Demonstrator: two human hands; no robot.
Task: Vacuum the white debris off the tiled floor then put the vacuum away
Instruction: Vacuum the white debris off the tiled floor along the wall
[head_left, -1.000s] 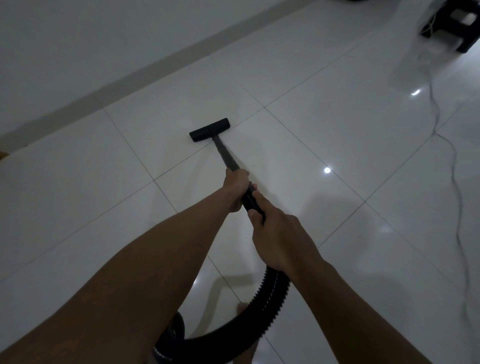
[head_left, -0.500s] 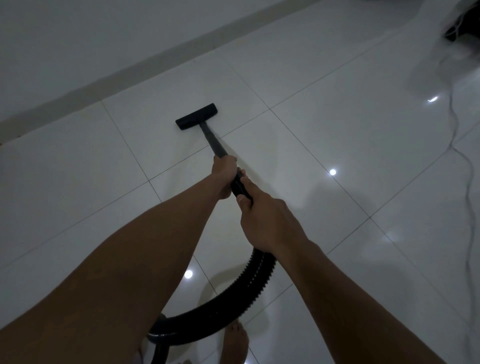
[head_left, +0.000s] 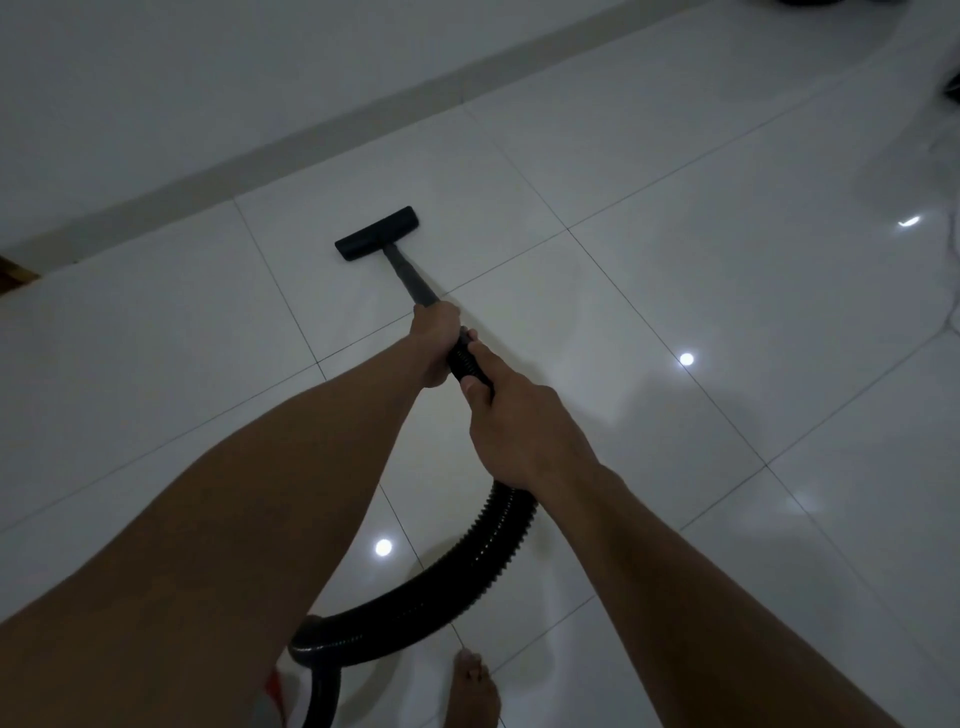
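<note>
"Vacuuming now?"
"Yes: left hand (head_left: 435, 345) and right hand (head_left: 519, 423) clamp fingers (head_left: 447, 318) round the pipe (head_left: 410, 278) and hose (head_left: 467, 564); nozzle (head_left: 376, 240) flat on the floor (head_left: 675, 156)."
"Next?"
"Probably push onward; no debris visible."

A single wide-angle head-worn view, forward and steeply down onto the tiled floor (head_left: 675, 156), from well above

Dim room; glossy white floor tiles (head_left: 675, 171), grey skirting (head_left: 353, 132), pale wall (head_left: 156, 62).
</note>
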